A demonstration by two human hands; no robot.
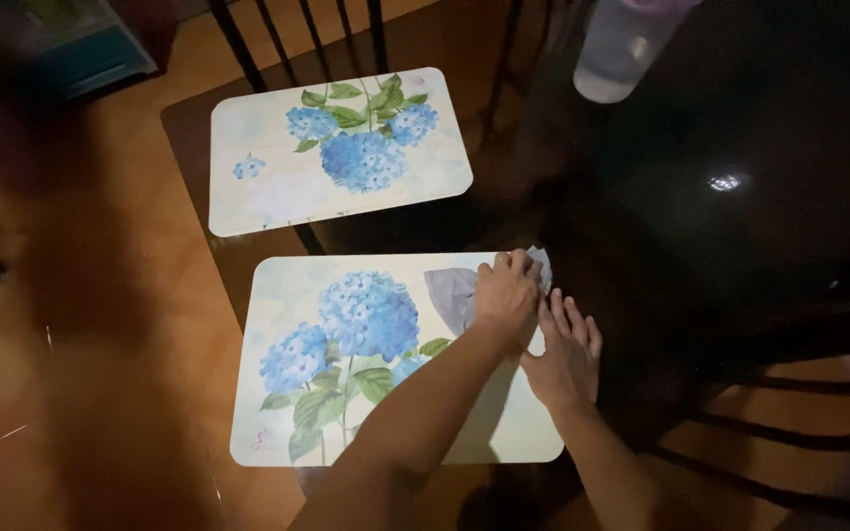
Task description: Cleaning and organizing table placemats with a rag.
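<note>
Grey cloth: a crumpled grey cloth point(453, 293) lies on the upper right corner of the near placemat point(292, 295), its far end poking out past my knuckles toward the dark table point(740, 118).
Which way it lies: the cloth is right under and just left of my left hand point(506, 295); nothing stands between them. Its long axis runs roughly along the placemat's top edge, from the blue flower print toward the mat's right edge.
Nearer hand: my left, whose forearm crosses over from the lower middle of the view. My right hand point(568, 349) is just beside it, lower and to the right.
Left hand: fingers curled together and pressed down on the cloth, bunching it against the mat. I judge it a firm press-and-grip, not a loose touch.
Right hand: fingers straight, close together, laid flat, palm down, on the right edge of the near placemat where it meets the table. It grips nothing; it only rests there, as if steadying the mat.
Near placemat: pale, with blue hydrangeas and green leaves, lying flat at the table's edge.
Far placemat point(336, 147): same print, set further away and a little askew, apart from the near one.
Beyond: a translucent plastic container point(622, 49) stands at the table's far side; dark chair point(297, 29) backs show at the edges.
</note>
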